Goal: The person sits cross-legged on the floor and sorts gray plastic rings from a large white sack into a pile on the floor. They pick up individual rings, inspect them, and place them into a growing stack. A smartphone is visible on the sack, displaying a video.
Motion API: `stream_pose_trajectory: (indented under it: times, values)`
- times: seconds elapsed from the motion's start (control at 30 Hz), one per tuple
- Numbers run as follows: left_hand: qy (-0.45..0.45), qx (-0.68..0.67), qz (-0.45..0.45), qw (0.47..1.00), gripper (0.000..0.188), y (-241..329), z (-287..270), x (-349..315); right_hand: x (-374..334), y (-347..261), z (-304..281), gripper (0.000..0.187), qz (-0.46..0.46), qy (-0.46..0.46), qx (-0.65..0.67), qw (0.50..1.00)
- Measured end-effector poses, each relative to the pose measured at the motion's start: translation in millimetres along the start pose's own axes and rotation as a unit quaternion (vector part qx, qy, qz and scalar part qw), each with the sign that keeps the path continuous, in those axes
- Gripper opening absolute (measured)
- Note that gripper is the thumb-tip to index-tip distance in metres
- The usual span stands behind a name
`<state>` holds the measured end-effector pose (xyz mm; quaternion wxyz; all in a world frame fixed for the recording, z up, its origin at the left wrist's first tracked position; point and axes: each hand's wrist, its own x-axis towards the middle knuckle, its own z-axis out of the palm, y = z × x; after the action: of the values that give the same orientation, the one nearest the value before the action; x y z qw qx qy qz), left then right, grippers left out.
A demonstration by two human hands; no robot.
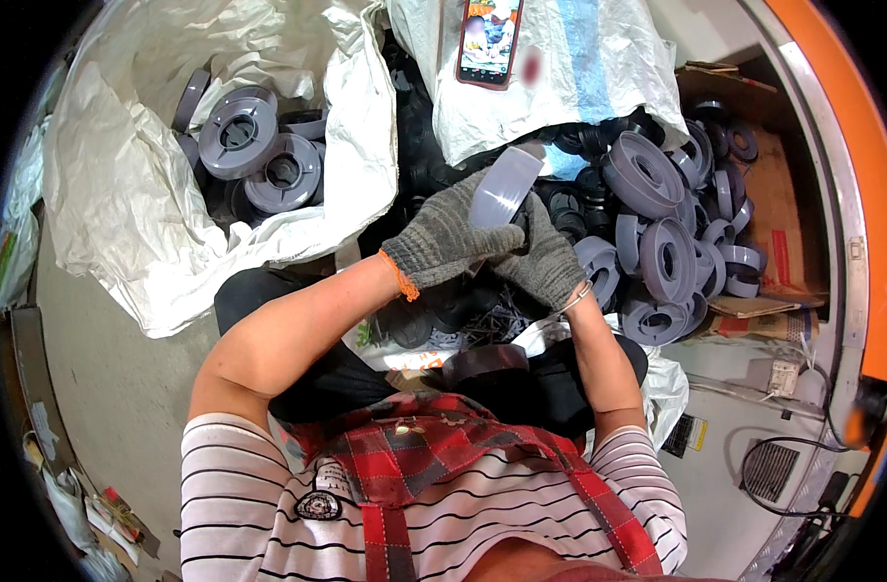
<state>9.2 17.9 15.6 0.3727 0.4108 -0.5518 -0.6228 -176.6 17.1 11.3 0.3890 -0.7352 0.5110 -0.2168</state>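
Both my hands wear grey knit gloves and meet in the middle of the view. My left hand [442, 241] and my right hand [543, 262] together grip one grey plastic spool [505, 186], held tilted with its flat flange facing up. Just below the hands lie small black plastic parts [453, 315] on my lap. A heap of grey spools [669, 228] sits to the right of my right hand.
A white woven sack [133, 184] at upper left holds more grey spools [240, 131]. Another white sack [570, 68] at the top carries a phone [490, 41] with a lit screen. Cardboard [773, 209] lies under the right heap. An orange-edged wall [856, 194] curves along the right.
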Motion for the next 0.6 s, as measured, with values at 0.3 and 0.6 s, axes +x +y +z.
stream_pose_trajectory:
  times: [0.3, 0.6]
  values:
    - [0.380, 0.351, 0.248, 0.819, 0.072, 9.1, -57.2, 10.4, 26.2, 31.5, -72.6, 0.054, -0.046, 0.226, -0.263, 0.937]
    - [0.474, 0.266, 0.149, 0.826, 0.073, -7.1, -60.3, 31.7, 57.9, 144.8, -155.0, 0.035, 0.117, 0.135, -0.572, 0.801]
